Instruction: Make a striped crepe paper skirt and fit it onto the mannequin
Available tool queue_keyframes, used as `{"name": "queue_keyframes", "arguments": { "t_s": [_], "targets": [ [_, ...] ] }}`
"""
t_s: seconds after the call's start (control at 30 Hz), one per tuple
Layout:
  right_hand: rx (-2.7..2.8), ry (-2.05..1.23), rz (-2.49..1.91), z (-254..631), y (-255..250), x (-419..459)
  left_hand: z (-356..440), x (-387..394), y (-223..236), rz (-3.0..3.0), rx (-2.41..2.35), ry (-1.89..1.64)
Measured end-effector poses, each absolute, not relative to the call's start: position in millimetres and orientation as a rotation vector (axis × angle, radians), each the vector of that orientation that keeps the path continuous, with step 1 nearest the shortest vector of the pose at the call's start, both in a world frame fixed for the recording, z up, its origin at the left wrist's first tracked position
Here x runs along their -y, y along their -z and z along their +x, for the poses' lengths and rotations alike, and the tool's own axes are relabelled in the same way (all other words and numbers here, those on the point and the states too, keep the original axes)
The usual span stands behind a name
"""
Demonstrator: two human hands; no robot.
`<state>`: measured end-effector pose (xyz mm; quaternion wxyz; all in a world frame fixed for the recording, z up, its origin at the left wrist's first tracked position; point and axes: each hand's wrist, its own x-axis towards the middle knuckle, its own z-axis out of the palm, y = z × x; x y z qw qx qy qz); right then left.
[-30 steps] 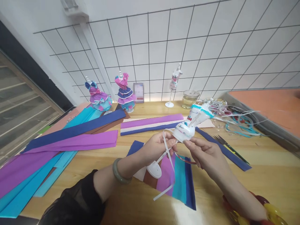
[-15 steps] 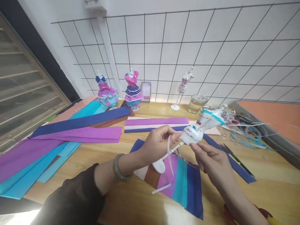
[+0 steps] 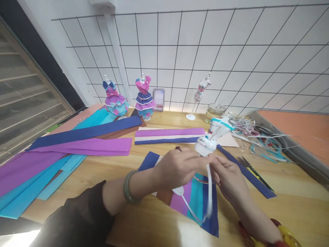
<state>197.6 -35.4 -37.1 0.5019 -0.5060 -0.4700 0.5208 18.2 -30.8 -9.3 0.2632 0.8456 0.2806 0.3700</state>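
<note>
Tilted to the right, a small white dress form [image 3: 205, 146] with a turquoise band near its top is held just above the table. My right hand [image 3: 230, 176] pinches its lower edge with thumb and fingers. My left hand [image 3: 177, 166] reaches across under the form, its fingertips meeting the right hand's at a white ribbon [image 3: 210, 192]. The ribbon's loose end hangs down and curves leftward over a sheet of coloured strips [image 3: 196, 195]. Partly covered by my left hand is the form's round white base [image 3: 178, 190]. A thin multicoloured cord [image 3: 202, 180] loops below the form.
Two dressed miniature forms [image 3: 115, 99] and a bare one [image 3: 197, 96] stand by the grid wall. Crepe paper strips [image 3: 77, 147] cover the left. A glass jar [image 3: 215, 112], tangled ribbons [image 3: 267, 144], tweezers [image 3: 254, 171] and a grey-edged box [image 3: 295, 127] lie right.
My left hand has moved right with the ribbon, up to my right fingertips. The dress form has shifted slightly left, and the ribbon's tail has swung right.
</note>
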Motion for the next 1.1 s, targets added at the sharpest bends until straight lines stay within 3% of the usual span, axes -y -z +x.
{"name": "queue_keyframes", "arguments": {
  "t_s": [0.1,0.33,0.77,1.1],
  "targets": [
    [1.142,-1.266,-1.221,195.7,34.0,36.5,18.3,23.1,12.6,1.866,-0.991,-1.232],
    [1.208,-1.269,-1.246,191.5,34.2,41.2,27.3,13.0,21.1,1.265,-0.714,-0.891],
    [1.482,-1.135,-1.313,186.8,29.1,47.9,17.1,7.3,8.8,1.377,-0.772,-1.111],
    [1.718,-0.807,-1.264,186.6,32.7,53.7,14.3,3.0,5.4,1.347,-0.875,-1.106]
  ]
}}
